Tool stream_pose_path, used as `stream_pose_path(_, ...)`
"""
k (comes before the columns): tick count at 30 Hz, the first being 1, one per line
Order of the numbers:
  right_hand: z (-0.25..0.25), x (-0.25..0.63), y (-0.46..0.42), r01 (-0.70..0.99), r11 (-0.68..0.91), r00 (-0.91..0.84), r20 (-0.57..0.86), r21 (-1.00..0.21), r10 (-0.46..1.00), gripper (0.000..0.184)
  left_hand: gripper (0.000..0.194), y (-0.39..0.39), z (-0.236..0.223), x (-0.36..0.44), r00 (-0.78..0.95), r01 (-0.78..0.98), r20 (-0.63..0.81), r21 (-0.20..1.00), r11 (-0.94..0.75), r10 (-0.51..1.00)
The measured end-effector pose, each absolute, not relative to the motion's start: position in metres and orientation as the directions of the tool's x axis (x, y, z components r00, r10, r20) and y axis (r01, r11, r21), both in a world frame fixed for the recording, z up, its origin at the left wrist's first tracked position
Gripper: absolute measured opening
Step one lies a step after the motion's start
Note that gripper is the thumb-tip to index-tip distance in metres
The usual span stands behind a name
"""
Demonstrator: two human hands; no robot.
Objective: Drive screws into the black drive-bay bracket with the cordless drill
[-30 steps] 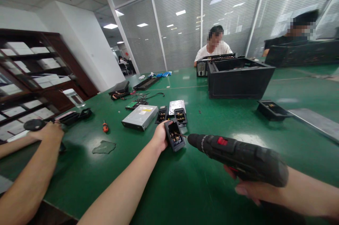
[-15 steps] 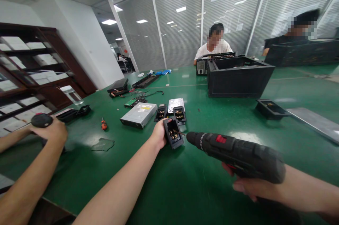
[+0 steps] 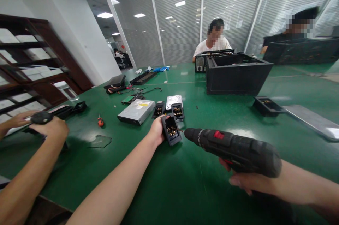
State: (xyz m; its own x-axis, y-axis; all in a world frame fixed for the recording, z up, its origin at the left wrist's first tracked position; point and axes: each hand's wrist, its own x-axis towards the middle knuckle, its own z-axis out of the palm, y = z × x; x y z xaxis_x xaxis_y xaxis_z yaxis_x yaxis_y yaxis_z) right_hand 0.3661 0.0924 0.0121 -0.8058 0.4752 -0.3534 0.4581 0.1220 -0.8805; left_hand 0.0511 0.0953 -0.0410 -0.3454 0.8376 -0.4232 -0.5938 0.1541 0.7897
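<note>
My left hand is closed round the side of a small black plastic box with brass terminals, tilted so its open face shows. In my right hand is a black cordless drill with a red switch on top. Its thin bit points left into the box, at the terminals; whether it touches a screw I cannot tell. Just behind stand two similar black boxes, next to a hard drive and a silver optical drive.
An orange screwdriver and a clear broken sheet lie left. A co-worker's hands hold a dark tool at far left. A large black case stands behind; another terminal box and a silver panel lie right.
The view has shifted slightly, so most things sit a little further left and higher. My hands keep the same hold on box and drill. The co-worker's other hand has come nearer the dark tool.
</note>
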Motion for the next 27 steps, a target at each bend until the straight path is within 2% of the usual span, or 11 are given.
stream_pose_path(5,0.0105,0.3667,0.0926,0.455,0.168,-0.811,-0.329,-0.874,0.484,0.025,0.017,0.0956,-0.0425,0.0502,-0.342,-0.595,-0.417,0.790,0.150,0.842)
stream_pose_path(11,0.0085,0.3677,0.0929,0.447,0.151,-0.808,-0.326,-0.881,0.490,0.029,0.019,0.0968,-0.0447,0.0486,-0.334,-0.593,-0.422,0.789,0.160,0.843)
stream_pose_path(27,0.0093,0.3670,0.0931,0.467,0.180,-0.804,-0.332,-0.866,0.494,0.026,0.019,0.0990,-0.0460,0.0486,-0.346,-0.588,-0.406,0.796,0.142,0.846)
